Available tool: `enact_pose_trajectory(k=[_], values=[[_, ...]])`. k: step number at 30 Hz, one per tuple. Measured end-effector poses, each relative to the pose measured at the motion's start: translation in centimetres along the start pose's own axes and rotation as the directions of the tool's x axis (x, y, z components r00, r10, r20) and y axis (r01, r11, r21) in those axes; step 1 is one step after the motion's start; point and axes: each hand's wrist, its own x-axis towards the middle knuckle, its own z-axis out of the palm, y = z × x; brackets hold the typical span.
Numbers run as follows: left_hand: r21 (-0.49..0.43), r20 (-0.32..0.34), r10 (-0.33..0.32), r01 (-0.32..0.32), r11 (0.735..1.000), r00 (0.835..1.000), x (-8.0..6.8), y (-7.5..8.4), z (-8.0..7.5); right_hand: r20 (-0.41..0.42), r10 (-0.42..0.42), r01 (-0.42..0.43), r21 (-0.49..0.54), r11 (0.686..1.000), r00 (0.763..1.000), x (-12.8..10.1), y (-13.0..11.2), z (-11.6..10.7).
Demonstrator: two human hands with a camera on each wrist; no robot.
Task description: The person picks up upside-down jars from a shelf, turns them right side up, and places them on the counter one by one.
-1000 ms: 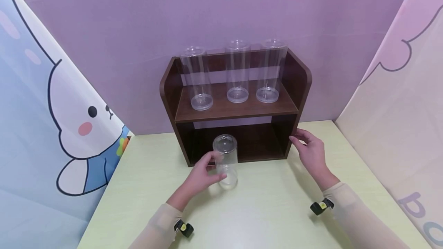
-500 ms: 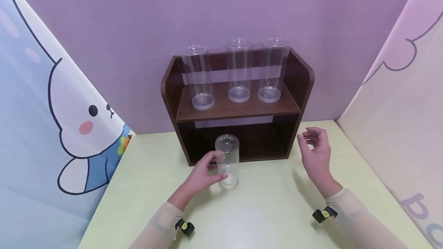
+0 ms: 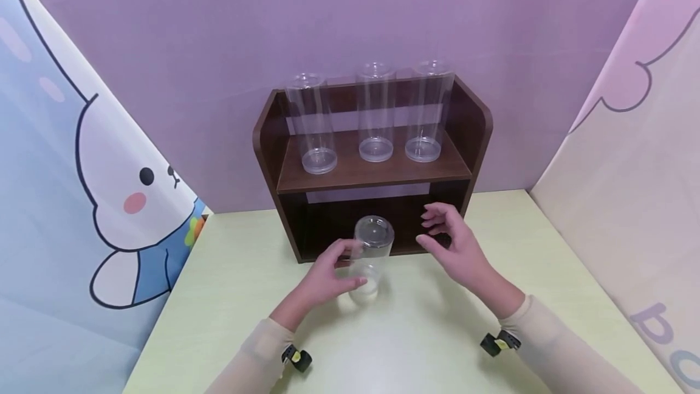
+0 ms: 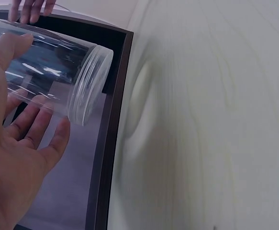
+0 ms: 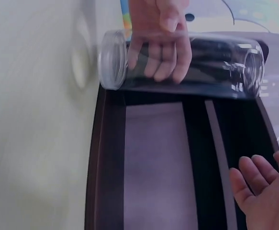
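Note:
A clear, lidded plastic jar (image 3: 377,248) is held by my left hand (image 3: 322,278) in front of the lower shelf. It leans a little to the right, its lid end (image 4: 91,86) down and seemingly just above the tabletop. In the left wrist view, the thumb lies on one side of the jar and the fingers on the other. My right hand (image 3: 456,251) is to the right of the jar, apart from it, before the lower shelf's right side. Its fingers are loosely bent and hold nothing; the right wrist view shows the fingers (image 5: 251,175) away from the jar.
A dark brown two-tier shelf (image 3: 377,182) stands on the pale table (image 3: 229,321) against a purple backdrop. On its upper board are three clear jars: one at left (image 3: 317,132), one in the middle (image 3: 376,120) and one at right (image 3: 426,120). Printed cloths hang at both sides.
My right hand has left the shelf's right side and moved leftward toward the jar. The left hand has shifted slightly right with the jar, which now tilts.

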Motion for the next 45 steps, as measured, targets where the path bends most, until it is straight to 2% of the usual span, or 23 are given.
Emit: enact_pose_trajectory(k=[6, 14, 24, 33, 41, 45], values=[[0.036, 0.004, -0.007, 0.007, 0.999, 1.0, 0.0, 0.2, 0.2, 0.15, -0.007, 0.011, -0.027, 1.0, 0.989, 0.8, -0.9, 1.0], [0.102, 0.021, -0.014, 0.012, 0.995, 1.0, -0.1, 0.3, 0.3, 0.228, 0.0, 0.007, -0.033, 0.999, 0.974, 1.1, -1.3, 2.0], [0.157, 0.037, -0.01, 0.004, 0.988, 0.999, -0.1, 0.2, 0.5, 0.275, 0.017, -0.02, 0.009, 1.0, 0.961, 1.2, -2.0, 2.6], [0.213, 0.042, -0.002, -0.007, 0.977, 0.999, 0.0, 0.4, 0.6, 0.318, 0.027, -0.02, -0.024, 1.0, 0.948, 1.0, -2.0, 2.7], [0.225, 0.061, -0.005, -0.009, 0.974, 0.998, 0.0, 0.5, 0.4, 0.339, 0.031, -0.035, 0.007, 0.999, 0.94, 1.0, -1.8, 2.5], [0.213, 0.055, 0.005, -0.016, 0.977, 0.998, 0.0, 0.7, 0.3, 0.319, 0.036, -0.049, 0.034, 0.998, 0.947, 1.0, -1.5, 2.3]])
